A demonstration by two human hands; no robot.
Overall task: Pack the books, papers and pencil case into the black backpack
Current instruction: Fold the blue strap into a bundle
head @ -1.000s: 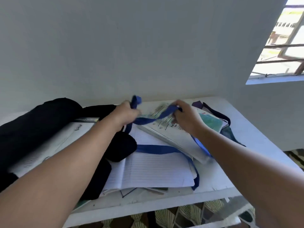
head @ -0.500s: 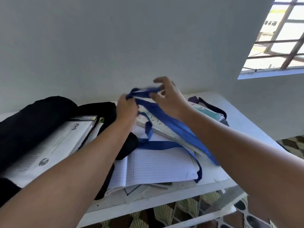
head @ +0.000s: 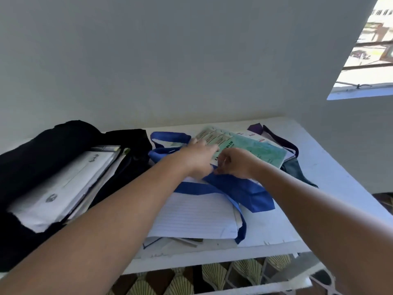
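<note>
Step in hand: freeing the books from the blue tote bag [head: 240, 188] on the worktop [head: 331, 167]. Left hand [head: 197, 158] lies flat, fingers straight, on the green-covered book [head: 255, 151]. Right hand [head: 236, 165] pinches the tote's fabric edge just beside it. Black backpack [head: 42, 145] sits open at left, papers already inside. Next likely: slide the book clear, carry it left.

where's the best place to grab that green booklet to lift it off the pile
Grip the green booklet by its near right long edge, coming from the right front. That edge looks bare and overhangs the papers beneath, so fingers can likely slide under. Its near left corner is covered by the left hand and right hand, with the blue bag bunched there.
</note>
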